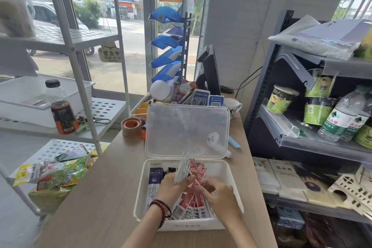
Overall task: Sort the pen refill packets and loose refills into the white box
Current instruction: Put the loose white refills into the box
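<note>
Refill packets (182, 169), bunch, gripped upright in fingers of left hand (171, 186), above middle of white box (141, 193). Right hand (220, 194) fingers curled, pinching thin white refill (192, 176) beside bunch. Red packets (194, 204) fanned inside box under hands; blue packet (155, 175) at box left wall. Clear lid (187, 127) upright behind box.

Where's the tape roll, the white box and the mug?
tape roll (128, 132), head view, on its brown side.
white box (201, 224), head view, on its front wall.
mug (231, 103), head view, on its white side.
</note>
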Tool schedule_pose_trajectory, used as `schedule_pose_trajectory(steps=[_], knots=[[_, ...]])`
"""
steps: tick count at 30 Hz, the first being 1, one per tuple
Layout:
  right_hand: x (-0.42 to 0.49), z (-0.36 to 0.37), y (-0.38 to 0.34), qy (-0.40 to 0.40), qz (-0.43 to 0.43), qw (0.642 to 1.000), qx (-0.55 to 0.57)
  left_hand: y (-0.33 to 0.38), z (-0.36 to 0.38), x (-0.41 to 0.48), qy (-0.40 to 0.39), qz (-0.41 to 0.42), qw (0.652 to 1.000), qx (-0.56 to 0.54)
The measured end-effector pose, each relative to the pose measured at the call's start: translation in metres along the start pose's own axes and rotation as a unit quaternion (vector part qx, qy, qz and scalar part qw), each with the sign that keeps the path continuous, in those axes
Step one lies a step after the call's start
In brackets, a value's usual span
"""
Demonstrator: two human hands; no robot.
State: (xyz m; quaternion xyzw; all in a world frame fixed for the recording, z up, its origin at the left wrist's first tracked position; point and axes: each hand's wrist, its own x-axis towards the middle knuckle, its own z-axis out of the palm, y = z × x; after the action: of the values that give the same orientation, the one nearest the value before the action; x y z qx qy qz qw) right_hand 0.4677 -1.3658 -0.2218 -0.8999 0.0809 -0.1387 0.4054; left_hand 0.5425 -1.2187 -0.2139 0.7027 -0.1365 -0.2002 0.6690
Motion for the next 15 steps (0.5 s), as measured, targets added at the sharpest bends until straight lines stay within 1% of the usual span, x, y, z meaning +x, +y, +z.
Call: schedule_pose_trajectory(steps=[3,5,9,12,15], knots=[[0.0007,0.0009,-0.002,0.02,0.0,1.0,-0.01,-0.0003,0.0013,0.0003,-0.019,-0.011,0.999,-0.032],[0.001,0.0018,-0.0006,0.041,0.016,0.999,-0.026,-0.0018,0.0021,0.0006,-0.02,-0.021,0.999,-0.032],[0.0008,0.0035,0.0028,0.053,0.058,0.997,-0.026,-0.0017,0.0022,0.0004,0.005,-0.029,1.0,-0.009],[0.0015,0.0043,0.0031,0.076,0.089,0.993,-0.027,-0.0025,0.0002,0.0018,0.023,-0.013,0.999,0.038],[0.0005,0.0051,0.0025,0.09,0.117,0.988,-0.043,-0.005,-0.0018,0.0034,0.025,-0.008,0.999,0.046]])
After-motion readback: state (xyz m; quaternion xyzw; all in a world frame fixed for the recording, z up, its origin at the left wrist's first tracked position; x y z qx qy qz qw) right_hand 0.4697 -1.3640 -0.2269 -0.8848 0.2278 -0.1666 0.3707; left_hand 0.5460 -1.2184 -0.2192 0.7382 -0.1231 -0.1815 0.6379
